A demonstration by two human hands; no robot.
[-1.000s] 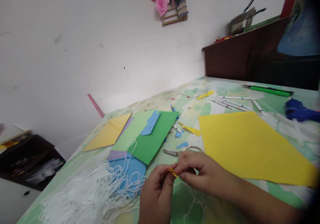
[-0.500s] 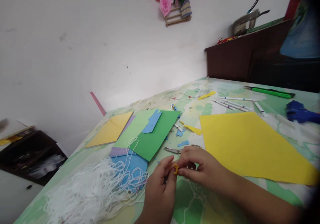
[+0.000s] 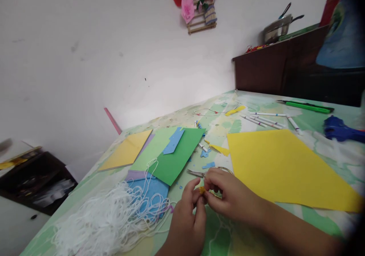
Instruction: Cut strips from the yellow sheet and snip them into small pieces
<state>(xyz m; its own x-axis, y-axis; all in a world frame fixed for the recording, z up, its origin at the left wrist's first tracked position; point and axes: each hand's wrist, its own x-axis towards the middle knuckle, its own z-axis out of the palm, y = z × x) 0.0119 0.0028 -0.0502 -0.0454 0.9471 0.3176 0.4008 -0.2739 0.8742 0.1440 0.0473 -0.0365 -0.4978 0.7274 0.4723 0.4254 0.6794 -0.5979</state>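
Between the fingertips of both hands is a small yellow foam piece (image 3: 202, 190), partly covered by the fingers. My left hand (image 3: 188, 218) pinches it from the left, thumb below and forefinger above. From the right, my right hand (image 3: 228, 193) closes thumb and forefinger on it. Just behind the hands lie scissors (image 3: 196, 173), blades pointing left, with one handle loop partly hidden by my right hand. A large yellow sheet (image 3: 282, 164) lies right of the hands. To the left spreads a heap of white cord (image 3: 97, 218).
Green sheets (image 3: 182, 161), a blue sheet (image 3: 154, 191) and an orange-yellow sheet (image 3: 125, 149) overlap on the left. Blue scraps (image 3: 208, 165) lie behind the scissors. Farther back are white marker pens (image 3: 268, 120), a green cutter (image 3: 308, 106) and a blue glue gun (image 3: 342, 129).
The yellow piece has turned between my fingers and shows less of itself. My left hand has shifted slightly right, its forefinger more raised. The view has tilted slightly.
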